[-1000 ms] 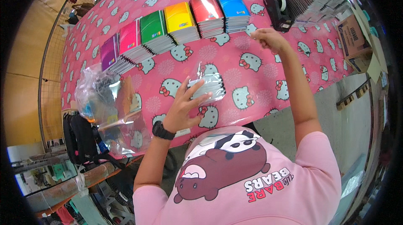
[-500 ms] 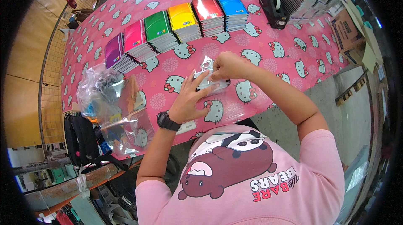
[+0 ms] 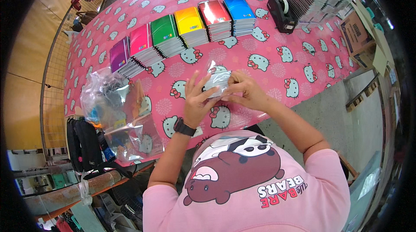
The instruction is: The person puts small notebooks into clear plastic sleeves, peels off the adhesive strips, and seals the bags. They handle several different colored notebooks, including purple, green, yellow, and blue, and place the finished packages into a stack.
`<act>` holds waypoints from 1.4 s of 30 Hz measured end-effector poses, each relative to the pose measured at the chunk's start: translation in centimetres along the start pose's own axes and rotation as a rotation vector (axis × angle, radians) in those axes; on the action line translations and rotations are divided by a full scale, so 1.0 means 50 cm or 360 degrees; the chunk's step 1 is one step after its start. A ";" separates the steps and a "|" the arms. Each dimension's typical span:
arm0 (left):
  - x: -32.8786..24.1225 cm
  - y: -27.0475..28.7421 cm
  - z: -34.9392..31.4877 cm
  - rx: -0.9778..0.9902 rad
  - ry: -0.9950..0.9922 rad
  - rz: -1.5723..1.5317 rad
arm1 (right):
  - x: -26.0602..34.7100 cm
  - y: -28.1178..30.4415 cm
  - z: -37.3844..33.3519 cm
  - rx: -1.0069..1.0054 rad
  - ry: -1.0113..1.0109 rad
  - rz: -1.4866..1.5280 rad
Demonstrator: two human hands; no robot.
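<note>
1. Pack [image 3: 219, 81] is on the pink table [image 3: 277, 76], near its front edge, with clear plastic [image 3: 212, 66] around it.
2. Left hand [image 3: 198, 101]: fingers spread, tips resting on the pack, nothing clenched.
3. Right hand [image 3: 249, 91]: fingers bunched at the pack's right edge; can't tell if they're actually pinching plastic.
4. Imo, go light but steady with the left, draw the plastic snug, smooth any creases outward, don't bend the pack.

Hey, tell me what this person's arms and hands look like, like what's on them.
Both the left hand and the right hand are ungloved. A chunky black watch circles the left wrist; nothing shows on the right one. The short sleeves are plain pale pink, leaving both forearms uncovered.
</note>
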State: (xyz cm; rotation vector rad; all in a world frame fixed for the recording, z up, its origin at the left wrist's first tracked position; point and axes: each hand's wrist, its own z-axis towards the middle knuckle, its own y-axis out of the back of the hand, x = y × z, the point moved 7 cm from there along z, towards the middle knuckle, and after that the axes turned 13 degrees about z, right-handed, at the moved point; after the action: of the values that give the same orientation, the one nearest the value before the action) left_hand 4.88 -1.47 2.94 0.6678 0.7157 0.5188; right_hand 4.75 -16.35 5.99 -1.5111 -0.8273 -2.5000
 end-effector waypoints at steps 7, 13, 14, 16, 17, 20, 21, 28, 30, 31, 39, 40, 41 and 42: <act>-0.005 -0.006 0.010 0.0060 0.0046 -0.0214 | -0.055 0.088 0.031 -0.0724 -0.0261 0.0663; 0.032 0.000 0.010 0.0049 0.0526 -0.0525 | -0.115 0.032 0.051 -0.0335 -0.0549 0.0585; 0.038 -0.012 0.013 0.0146 0.0465 -0.0454 | -0.098 0.032 0.054 -0.0319 -0.0550 0.0589; 0.053 -0.020 0.014 0.0238 0.0416 -0.0379 | -0.036 0.046 0.062 -0.0359 -0.0031 0.0496; 0.051 -0.024 0.020 0.0299 0.0342 -0.0351 | -0.038 0.054 0.059 -0.0356 -0.0032 0.0494; 0.037 -0.020 0.030 0.0350 0.0217 -0.0287 | -0.068 0.072 0.044 -0.0351 -0.0215 0.0711; 0.031 -0.017 0.036 0.0342 0.0165 -0.0248 | -0.070 0.073 0.041 -0.0312 -0.0169 0.0505; 0.098 -0.053 0.023 0.0243 0.0912 -0.1848 | -0.112 0.043 0.064 -0.0231 -0.0319 0.0187; 0.103 -0.077 0.017 0.0587 0.1094 -0.1515 | -0.101 0.038 0.093 -0.0278 -0.0193 0.0115; 0.101 -0.079 0.023 0.0592 0.1085 -0.1511 | -0.089 0.038 0.104 -0.0317 -0.0072 0.0045; 0.086 -0.080 0.049 0.0551 0.0816 -0.1258 | -0.126 0.042 0.102 -0.0205 -0.0438 0.0258; 0.085 -0.082 0.051 0.0554 0.0811 -0.1265 | -0.130 0.039 0.097 -0.0154 -0.0463 0.0281; 0.088 -0.080 0.050 0.0565 0.0807 -0.1228 | -0.130 0.037 0.096 -0.0153 -0.0463 0.0284; 0.091 -0.079 0.049 0.0576 0.0802 -0.1191 | -0.110 0.040 0.098 -0.0181 -0.0257 0.0151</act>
State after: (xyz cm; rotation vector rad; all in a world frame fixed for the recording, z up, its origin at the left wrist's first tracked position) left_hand 10.42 -2.17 -0.36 0.5483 1.4758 -0.1566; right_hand 12.09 -16.63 3.87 -1.7640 -0.6262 -2.4200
